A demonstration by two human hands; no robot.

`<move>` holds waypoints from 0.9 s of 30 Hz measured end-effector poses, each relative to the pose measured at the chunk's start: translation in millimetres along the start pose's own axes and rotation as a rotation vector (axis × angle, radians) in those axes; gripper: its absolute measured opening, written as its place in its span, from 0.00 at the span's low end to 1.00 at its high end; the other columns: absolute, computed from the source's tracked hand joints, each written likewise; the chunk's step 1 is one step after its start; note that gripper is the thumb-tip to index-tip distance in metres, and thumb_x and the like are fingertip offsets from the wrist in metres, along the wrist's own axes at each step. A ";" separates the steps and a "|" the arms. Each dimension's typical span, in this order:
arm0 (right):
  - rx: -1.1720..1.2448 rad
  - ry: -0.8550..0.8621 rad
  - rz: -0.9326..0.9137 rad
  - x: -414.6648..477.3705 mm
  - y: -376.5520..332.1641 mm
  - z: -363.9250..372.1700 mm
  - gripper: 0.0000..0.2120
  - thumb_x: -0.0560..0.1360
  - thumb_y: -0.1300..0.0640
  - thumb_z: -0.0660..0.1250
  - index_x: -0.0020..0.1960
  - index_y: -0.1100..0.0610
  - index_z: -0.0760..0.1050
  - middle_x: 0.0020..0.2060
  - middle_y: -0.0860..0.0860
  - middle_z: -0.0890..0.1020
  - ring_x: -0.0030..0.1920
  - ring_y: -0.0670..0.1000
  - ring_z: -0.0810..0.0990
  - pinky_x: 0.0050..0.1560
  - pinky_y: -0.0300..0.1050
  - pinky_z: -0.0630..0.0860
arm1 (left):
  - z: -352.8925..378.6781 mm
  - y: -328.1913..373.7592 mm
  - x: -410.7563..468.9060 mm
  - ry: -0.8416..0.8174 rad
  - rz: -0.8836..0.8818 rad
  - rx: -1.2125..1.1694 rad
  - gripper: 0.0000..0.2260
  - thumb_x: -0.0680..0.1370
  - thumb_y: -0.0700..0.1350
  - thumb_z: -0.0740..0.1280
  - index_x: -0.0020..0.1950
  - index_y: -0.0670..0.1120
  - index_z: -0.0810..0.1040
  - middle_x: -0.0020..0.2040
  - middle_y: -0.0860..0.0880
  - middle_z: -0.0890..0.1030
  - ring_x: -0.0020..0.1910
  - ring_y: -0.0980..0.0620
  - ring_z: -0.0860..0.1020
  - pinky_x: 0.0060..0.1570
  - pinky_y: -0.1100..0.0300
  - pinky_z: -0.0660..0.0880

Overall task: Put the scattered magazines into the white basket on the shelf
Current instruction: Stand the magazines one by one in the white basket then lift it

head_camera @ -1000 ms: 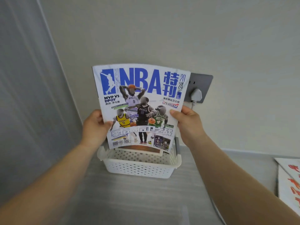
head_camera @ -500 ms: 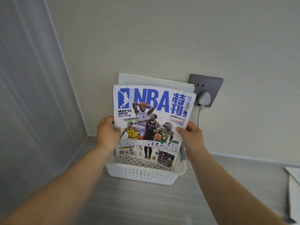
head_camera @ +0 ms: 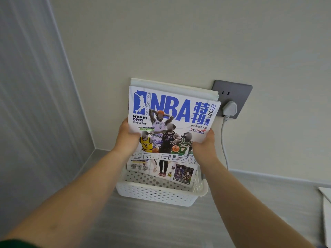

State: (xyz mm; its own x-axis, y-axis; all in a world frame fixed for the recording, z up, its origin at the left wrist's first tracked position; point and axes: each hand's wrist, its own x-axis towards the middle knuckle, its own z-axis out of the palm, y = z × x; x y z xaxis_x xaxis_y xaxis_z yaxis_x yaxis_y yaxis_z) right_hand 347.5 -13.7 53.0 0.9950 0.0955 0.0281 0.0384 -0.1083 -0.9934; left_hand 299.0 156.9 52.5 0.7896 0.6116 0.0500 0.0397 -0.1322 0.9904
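Observation:
An NBA magazine [head_camera: 172,113] with a blue title and basketball players on the cover stands upright, its lower edge down inside the white perforated basket [head_camera: 157,196] on the grey shelf. My left hand [head_camera: 128,138] grips its left edge and my right hand [head_camera: 204,145] grips its right edge. Behind it, other magazines [head_camera: 172,85] lean against the wall with their white top edges showing above the cover.
A grey wall socket [head_camera: 234,92] with a white plug [head_camera: 229,109] and cable sits just right of the basket. More magazines [head_camera: 326,208] lie at the right edge of the shelf. A grey panel wall closes the left side.
Both hands have lowered the NBA magazine from above the basket down into it, in front of the magazines that lean on the wall.

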 end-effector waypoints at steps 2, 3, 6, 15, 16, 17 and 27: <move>-0.072 0.013 -0.007 1.3 0.7 4.0 0.28 0.72 0.71 0.59 0.68 0.56 0.56 0.64 0.58 0.66 0.61 0.58 0.70 0.59 0.59 0.74 | -2.0 -5.0 0.7 0.025 -0.012 -0.018 0.15 0.74 0.31 0.57 0.54 0.50 0.64 0.52 0.49 0.73 0.49 0.52 0.71 0.33 0.66 0.66; -0.110 0.018 -0.022 1.3 0.2 4.9 0.30 0.72 0.71 0.59 0.70 0.56 0.55 0.65 0.57 0.64 0.62 0.57 0.69 0.61 0.60 0.72 | -2.8 -7.2 0.3 0.034 -0.013 -0.017 0.15 0.75 0.32 0.57 0.55 0.48 0.65 0.54 0.48 0.73 0.51 0.51 0.71 0.35 0.65 0.68; -0.171 0.012 -0.066 1.4 -0.5 4.8 0.31 0.71 0.71 0.59 0.70 0.56 0.54 0.65 0.56 0.62 0.60 0.53 0.68 0.62 0.58 0.72 | -2.7 -9.4 1.0 0.052 -0.022 0.001 0.16 0.75 0.33 0.57 0.61 0.45 0.65 0.61 0.43 0.73 0.53 0.50 0.71 0.47 0.58 0.70; -0.404 0.036 -0.023 10.1 6.2 -10.0 0.19 0.73 0.58 0.64 0.61 0.59 0.63 0.59 0.57 0.75 0.56 0.58 0.76 0.55 0.55 0.76 | -2.9 -10.9 2.5 -0.036 0.037 0.092 0.17 0.77 0.36 0.56 0.65 0.45 0.59 0.54 0.49 0.71 0.53 0.52 0.70 0.50 0.57 0.68; -0.423 0.017 -0.006 10.8 6.4 -10.7 0.19 0.73 0.59 0.64 0.62 0.59 0.63 0.59 0.58 0.75 0.56 0.58 0.76 0.55 0.54 0.75 | -3.0 -11.7 3.2 -0.040 0.045 0.099 0.17 0.77 0.36 0.57 0.65 0.45 0.60 0.54 0.49 0.71 0.53 0.52 0.70 0.50 0.58 0.69; -0.434 -0.005 0.012 10.8 7.3 -11.0 0.20 0.73 0.60 0.64 0.62 0.60 0.63 0.59 0.58 0.75 0.56 0.58 0.76 0.54 0.52 0.75 | -3.3 -12.4 3.8 -0.043 0.061 0.105 0.17 0.76 0.36 0.58 0.64 0.45 0.61 0.54 0.49 0.71 0.53 0.52 0.70 0.49 0.59 0.69; -0.597 0.199 -0.105 -69.5 48.5 -68.3 0.18 0.71 0.66 0.62 0.61 0.61 0.70 0.65 0.58 0.68 0.66 0.57 0.65 0.64 0.46 0.62 | -23.6 -33.2 -55.6 0.111 0.132 0.307 0.13 0.76 0.39 0.61 0.60 0.41 0.72 0.63 0.41 0.72 0.55 0.52 0.71 0.57 0.56 0.66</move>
State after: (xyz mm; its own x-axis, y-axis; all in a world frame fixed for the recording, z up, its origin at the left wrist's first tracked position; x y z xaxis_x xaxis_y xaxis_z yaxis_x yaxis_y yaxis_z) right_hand 286.5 -93.2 10.5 0.9790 -0.0439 0.1993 0.1243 -0.6465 -0.7527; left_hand 239.4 145.7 19.9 0.7294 0.6526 0.2051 0.1377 -0.4337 0.8905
